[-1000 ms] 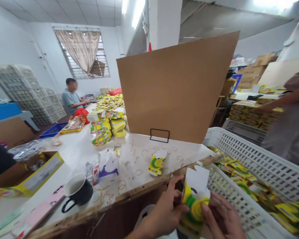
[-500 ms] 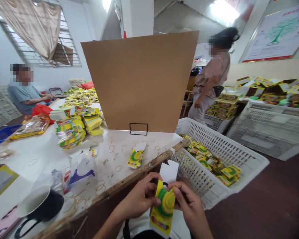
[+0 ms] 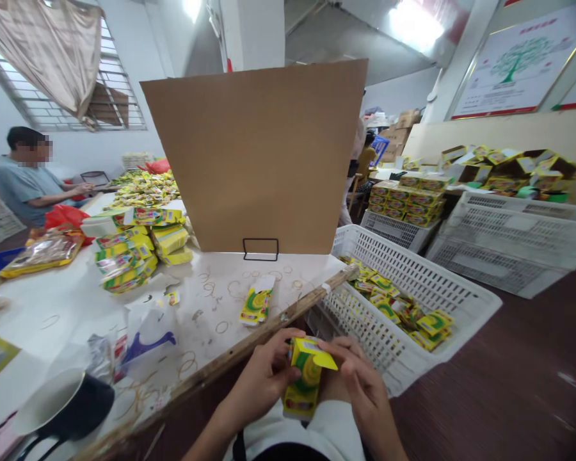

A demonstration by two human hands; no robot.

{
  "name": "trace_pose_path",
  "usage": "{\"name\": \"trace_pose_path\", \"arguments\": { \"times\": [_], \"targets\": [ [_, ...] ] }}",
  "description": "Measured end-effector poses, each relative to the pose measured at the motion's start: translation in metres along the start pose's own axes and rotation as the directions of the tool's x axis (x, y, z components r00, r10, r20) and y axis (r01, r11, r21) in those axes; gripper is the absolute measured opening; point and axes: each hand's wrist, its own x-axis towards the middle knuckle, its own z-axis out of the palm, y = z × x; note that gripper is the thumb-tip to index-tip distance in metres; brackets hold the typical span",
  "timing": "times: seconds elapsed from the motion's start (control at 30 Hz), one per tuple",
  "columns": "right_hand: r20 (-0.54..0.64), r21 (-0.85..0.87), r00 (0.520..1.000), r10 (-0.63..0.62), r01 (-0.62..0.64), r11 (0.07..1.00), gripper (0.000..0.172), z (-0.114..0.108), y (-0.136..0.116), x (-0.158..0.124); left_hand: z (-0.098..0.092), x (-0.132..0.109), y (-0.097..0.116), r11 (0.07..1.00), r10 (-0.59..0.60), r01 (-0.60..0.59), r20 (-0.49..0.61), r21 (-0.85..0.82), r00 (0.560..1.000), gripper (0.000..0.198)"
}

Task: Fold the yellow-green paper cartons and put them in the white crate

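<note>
A small yellow and green carton stands upright just below the table's wooden front edge, held between both hands. My left hand grips its left side with the thumb near the top. My right hand pinches the folded top flap. A second carton of the same kind lies flat on the white table among loose rubber bands. To the right, a white plastic basket holds several more yellow cartons.
A brown cardboard sheet stands upright on a wire holder at mid-table. Stacks of yellow packs lie to the left, a dark mug at the near left. A seated person works at the far left. More white crates stand at the right.
The carton's tall white top flap has been folded down, so the top is now closed. The view turned a little; the standing person at the right is no longer visible.
</note>
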Motion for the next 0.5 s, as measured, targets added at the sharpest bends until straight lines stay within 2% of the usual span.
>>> {"name": "trace_pose_path", "arguments": {
  "times": [0.13,0.2,0.37,0.5],
  "targets": [
    [0.115,0.097,0.962,0.247,-0.258,0.961,0.038,0.007,-0.002,-0.001,0.005,-0.002,0.005,0.998,0.012,-0.011,0.0,0.065,1.0,0.049],
    [0.119,0.084,0.948,0.295,-0.306,0.948,0.037,0.011,-0.002,-0.001,0.009,-0.004,0.007,0.996,0.01,-0.013,0.029,0.086,1.0,0.051],
    [-0.066,-0.155,0.977,0.202,-0.21,0.965,0.023,0.014,-0.004,0.001,0.01,-0.006,0.006,0.99,0.002,-0.009,0.046,0.139,0.999,0.056],
    [-0.104,-0.22,0.986,0.131,-0.152,0.964,0.026,0.013,-0.008,0.004,0.01,-0.003,0.005,1.0,0.0,0.0,0.056,0.012,0.998,0.052]
  ]
}}
